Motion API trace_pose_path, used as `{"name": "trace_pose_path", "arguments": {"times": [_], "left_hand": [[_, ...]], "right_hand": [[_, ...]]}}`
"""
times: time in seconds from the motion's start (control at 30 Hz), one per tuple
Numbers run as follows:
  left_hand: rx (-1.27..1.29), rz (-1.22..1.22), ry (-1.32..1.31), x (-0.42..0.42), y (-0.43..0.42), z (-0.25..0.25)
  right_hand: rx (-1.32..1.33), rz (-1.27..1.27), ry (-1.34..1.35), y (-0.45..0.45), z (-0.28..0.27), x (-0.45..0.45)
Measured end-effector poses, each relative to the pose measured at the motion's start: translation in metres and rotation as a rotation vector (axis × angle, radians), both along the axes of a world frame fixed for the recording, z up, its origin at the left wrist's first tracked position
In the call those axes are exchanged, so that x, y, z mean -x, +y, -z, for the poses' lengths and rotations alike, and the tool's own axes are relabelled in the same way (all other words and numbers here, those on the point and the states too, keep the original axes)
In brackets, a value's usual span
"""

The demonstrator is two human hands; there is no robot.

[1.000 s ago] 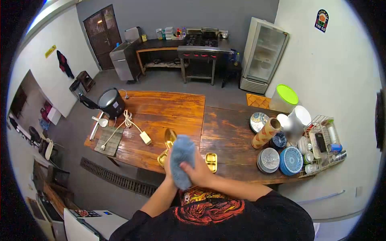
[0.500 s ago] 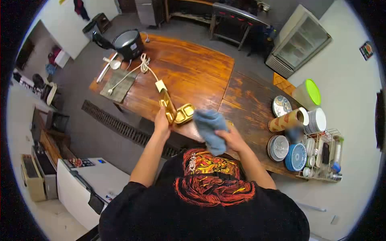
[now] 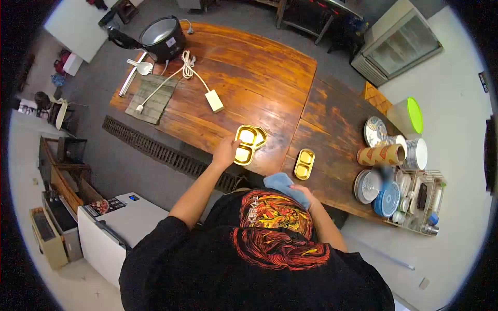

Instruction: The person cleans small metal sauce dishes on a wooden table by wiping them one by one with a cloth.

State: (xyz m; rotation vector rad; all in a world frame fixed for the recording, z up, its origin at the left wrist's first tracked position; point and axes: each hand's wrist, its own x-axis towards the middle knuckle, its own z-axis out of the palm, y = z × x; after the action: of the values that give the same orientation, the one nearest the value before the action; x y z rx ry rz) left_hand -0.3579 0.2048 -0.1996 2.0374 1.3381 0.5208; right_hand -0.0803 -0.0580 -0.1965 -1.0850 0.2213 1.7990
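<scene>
My left hand point(image 3: 226, 152) grips the left edge of a gold two-compartment dish point(image 3: 245, 144), which lies over another gold dish point(image 3: 262, 137) near the front edge of the wooden table point(image 3: 249, 67). My right hand point(image 3: 307, 196) holds a blue cloth point(image 3: 282, 185) low at the table's front edge, close to my shirt. Between the cloth and the plates, a third gold dish point(image 3: 304, 164) rests by itself on the darker wood, just above my right hand.
A black rice cooker point(image 3: 166, 44), a white spoon point(image 3: 141, 67), a green mat point(image 3: 155, 98) and a corded white block point(image 3: 213, 100) are on the left. Rightward are a patterned cylinder point(image 3: 380, 155), stacked plates point(image 3: 387, 199), a dish rack point(image 3: 423, 199) and a green-lidded tub point(image 3: 407, 115).
My left hand has brought its gold dish from upright and raised down onto the other dish. My right hand has lowered the cloth toward my body, away from the dishes. The view has shifted.
</scene>
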Motion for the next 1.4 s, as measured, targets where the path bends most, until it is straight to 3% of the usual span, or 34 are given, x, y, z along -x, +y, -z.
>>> {"name": "trace_pose_path", "arguments": {"times": [0.1,0.17,0.2,0.3,0.33,0.5,0.6,0.67,0.7,0.77,0.8,0.83,0.87,0.93,1.0,1.13,1.3,1.4], "left_hand": [[0.009,0.11,0.031,-0.012,0.016,0.011],[0.102,0.21,0.353,-0.019,0.031,0.014],[0.11,0.241,0.363,-0.02,0.032,0.012],[-0.422,0.339,0.477,-0.027,0.038,0.008],[-0.551,0.336,0.482,-0.028,0.041,0.01],[-0.634,0.415,0.292,-0.053,0.046,-0.027],[-0.638,0.472,0.093,-0.07,0.036,-0.038],[-0.229,0.641,-0.084,-0.086,0.02,-0.055],[-0.226,0.666,-0.087,-0.097,0.01,-0.062],[0.356,0.879,-0.06,-0.12,-0.018,-0.071],[0.536,0.85,-0.148,-0.128,-0.034,-0.06],[0.714,0.811,-0.232,-0.135,-0.05,-0.044],[0.714,0.815,-0.225,-0.144,-0.066,-0.038],[1.282,0.692,-0.473,-0.16,-0.092,-0.026],[1.347,0.508,-0.515,-0.168,-0.107,-0.014],[1.366,0.462,-0.556,-0.184,-0.116,-0.077],[1.27,0.46,-0.701,-0.201,-0.12,-0.105],[1.39,0.358,-0.878,-0.214,-0.131,-0.111]], "right_hand": [[0.126,-0.073,-0.035,-0.027,0.017,0.023],[0.082,0.005,0.014,-0.045,0.02,0.031],[0.019,0.06,0.046,-0.054,0.019,0.031],[-0.119,0.207,0.09,-0.069,0.012,0.034],[-0.206,0.292,0.139,-0.072,0.005,0.036],[-0.527,0.633,0.416,-0.076,-0.024,0.049],[-0.578,0.718,0.219,-0.039,-0.091,0.049],[-0.507,0.738,0.123,-0.043,-0.081,0.042],[-0.43,0.718,0.043,-0.045,-0.075,0.037],[-0.272,0.658,-0.108,-0.046,-0.067,0.028],[-0.271,0.668,-0.11,-0.043,-0.066,0.024],[-0.287,0.608,-0.333,-0.037,-0.064,0.022],[-0.298,0.541,-0.553,-0.03,-0.063,0.022],[-0.315,0.389,-0.986,-0.021,-0.061,0.025],[-0.298,0.428,-0.98,-0.016,-0.08,0.026],[-0.255,0.517,-0.964,-0.027,-0.118,0.013],[-0.267,0.333,-0.824,-0.051,-0.12,-0.033],[-0.278,0.261,-1.466,-0.055,-0.167,-0.043]]}}
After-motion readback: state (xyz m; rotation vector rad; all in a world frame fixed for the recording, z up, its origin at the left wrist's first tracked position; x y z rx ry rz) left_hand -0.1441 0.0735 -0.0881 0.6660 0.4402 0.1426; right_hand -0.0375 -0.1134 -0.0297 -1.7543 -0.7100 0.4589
